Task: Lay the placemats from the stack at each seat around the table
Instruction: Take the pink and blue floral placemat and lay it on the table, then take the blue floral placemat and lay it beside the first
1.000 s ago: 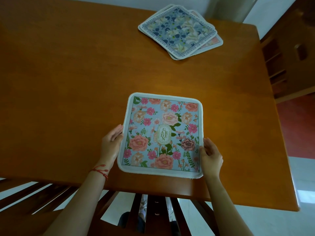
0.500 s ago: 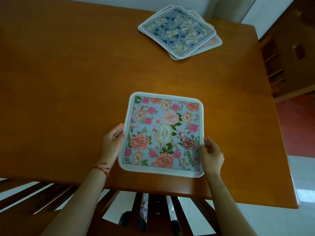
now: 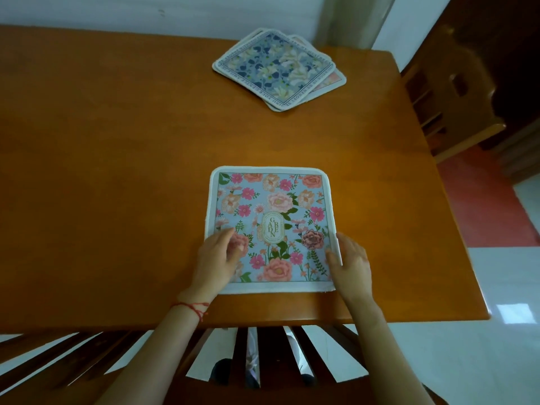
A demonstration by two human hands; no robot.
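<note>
Wooden surface (image 3: 117,171): floral placemat (image 3: 271,223) is laid flat at near edge, stack (image 3: 277,68) at far edge. Left hand (image 3: 216,258) fingers are pressed flat on it; right hand (image 3: 350,264) fingers are loosely extended at its right border. Edges are best squared to near edge.

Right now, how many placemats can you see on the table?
At least 3: the pink floral placemat at the near seat, under both hands, and two showing in the far stack. More may be hidden beneath.

home dining room: wooden table (image 3: 117,141), chairs (image 3: 450,92), placemats (image 3: 270,226).
</note>
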